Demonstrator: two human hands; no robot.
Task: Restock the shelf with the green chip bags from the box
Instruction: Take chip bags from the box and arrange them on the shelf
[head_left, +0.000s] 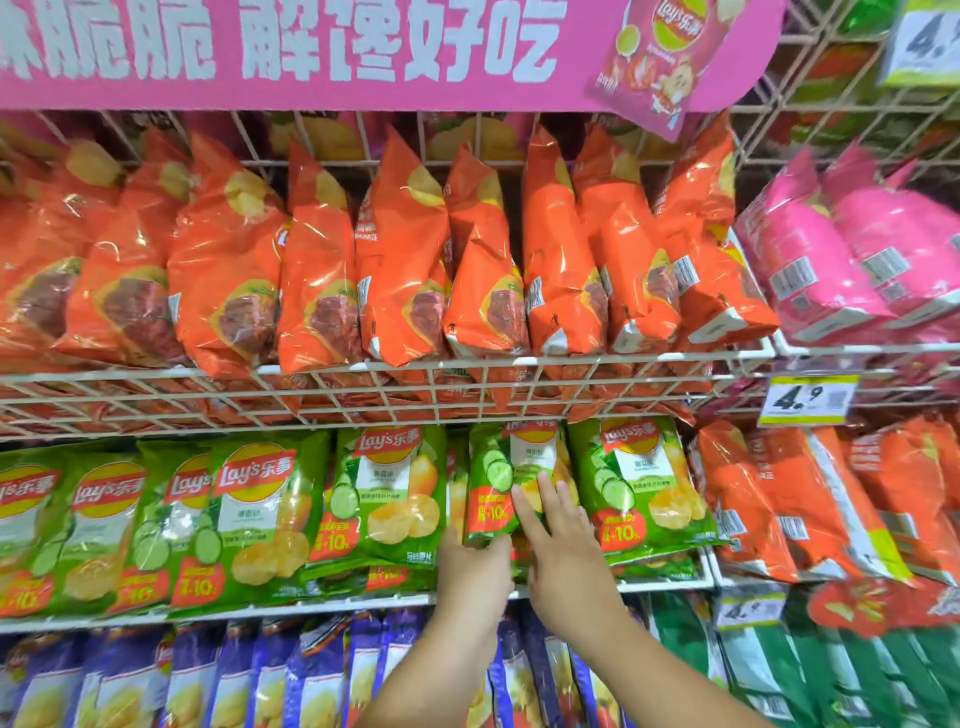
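Both hands on one green chip bag (493, 478): left grip (475, 566) round its bottom edge, right grip (558, 540) flat, fingers spread.

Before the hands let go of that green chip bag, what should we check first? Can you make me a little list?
1. Green chip bag sits in the green row: ok.
2. Right hand rests flat on the bag front: ok.
3. Left hand holds the bag's lower edge: ok, though its fingers are partly hidden.
4. Bag stands straight like the neighbour bag on its right: not ok, it looks tilted and squeezed.
5. Bag sits behind the shelf's front rail: cannot tell, the hands cover it.
6. More bags left in the box: cannot tell, no box in view.
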